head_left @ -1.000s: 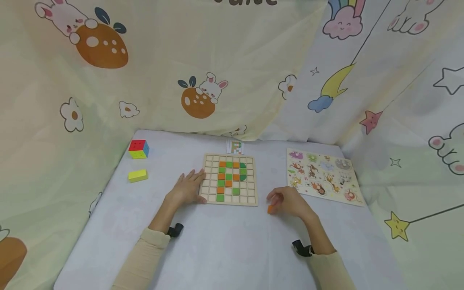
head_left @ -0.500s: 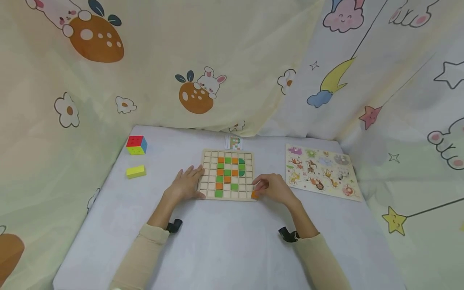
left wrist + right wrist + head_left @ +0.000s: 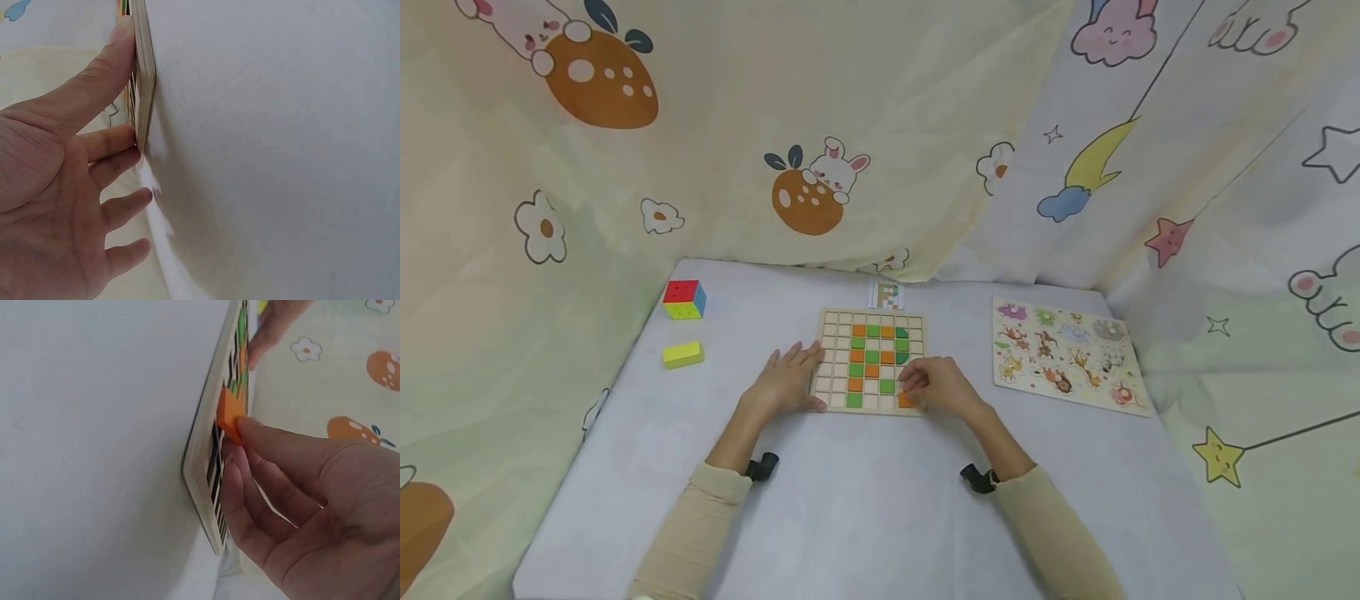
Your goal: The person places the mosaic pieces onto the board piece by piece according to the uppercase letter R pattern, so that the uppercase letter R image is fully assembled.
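A wooden grid board (image 3: 837, 385) lies flat on the table, with orange and green square tiles and two rounded dark-green ones forming a letter R shape. My right hand (image 3: 946, 388) pinches an orange square tile (image 3: 231, 415) between thumb and fingers, tilted at the board's near right cells. Just left of it on the board sits a green tile (image 3: 887, 387). My left hand (image 3: 781, 383) rests at the board's left edge, fingers spread and straight. In the left wrist view its thumb (image 3: 100, 78) lies against the board's edge.
A small pattern card (image 3: 886, 294) lies behind the board. To the left are a colourful puzzle cube (image 3: 684, 300) and a yellow block (image 3: 682, 355). An animal puzzle board (image 3: 1067, 357) lies on the right. Printed curtains hang behind the white table (image 3: 865, 508).
My right hand has carried the orange tile leftward from the table beside the board to over its near right cells. The left hand stays at the board's edge. The head view has shifted slightly.
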Action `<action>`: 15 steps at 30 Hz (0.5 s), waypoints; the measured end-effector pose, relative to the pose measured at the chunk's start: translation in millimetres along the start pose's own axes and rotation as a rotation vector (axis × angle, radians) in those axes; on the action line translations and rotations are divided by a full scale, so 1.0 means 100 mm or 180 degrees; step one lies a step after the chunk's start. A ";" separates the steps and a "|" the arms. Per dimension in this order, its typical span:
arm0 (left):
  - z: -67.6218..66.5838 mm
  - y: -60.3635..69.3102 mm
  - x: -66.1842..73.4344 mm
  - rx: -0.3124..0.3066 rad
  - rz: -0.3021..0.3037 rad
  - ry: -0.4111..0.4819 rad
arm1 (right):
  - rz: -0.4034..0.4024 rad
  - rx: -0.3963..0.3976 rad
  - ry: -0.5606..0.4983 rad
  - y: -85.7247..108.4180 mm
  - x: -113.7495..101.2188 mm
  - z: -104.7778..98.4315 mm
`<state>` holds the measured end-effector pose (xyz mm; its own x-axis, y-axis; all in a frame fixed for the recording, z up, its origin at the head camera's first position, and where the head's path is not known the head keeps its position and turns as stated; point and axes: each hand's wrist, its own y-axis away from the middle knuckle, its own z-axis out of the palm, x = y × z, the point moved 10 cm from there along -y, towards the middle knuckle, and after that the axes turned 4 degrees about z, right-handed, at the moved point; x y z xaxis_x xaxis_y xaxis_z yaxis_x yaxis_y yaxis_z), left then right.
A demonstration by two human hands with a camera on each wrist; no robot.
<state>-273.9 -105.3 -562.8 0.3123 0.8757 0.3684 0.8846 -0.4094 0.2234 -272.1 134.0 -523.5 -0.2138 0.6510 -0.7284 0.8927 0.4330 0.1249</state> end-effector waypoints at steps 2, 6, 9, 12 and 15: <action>0.00 0.00 0.01 0.0002 0.0008 -0.0010 | 0.0066 0.0017 0.0030 0.01 0.00 0.03; -0.04 0.03 0.05 -0.0007 -0.0006 -0.0017 | 0.0190 0.0111 0.0119 0.01 0.02 0.06; -0.09 0.07 0.09 -0.0044 -0.0045 -0.0004 | 0.0291 0.0156 0.0185 0.02 0.05 0.07; -0.13 0.09 0.13 -0.0071 -0.0050 -0.0049 | 0.0354 0.0175 0.0222 0.03 0.05 0.08; -0.14 0.11 0.15 -0.0080 -0.0042 -0.0109 | 0.0374 0.0230 0.0246 0.05 0.04 0.06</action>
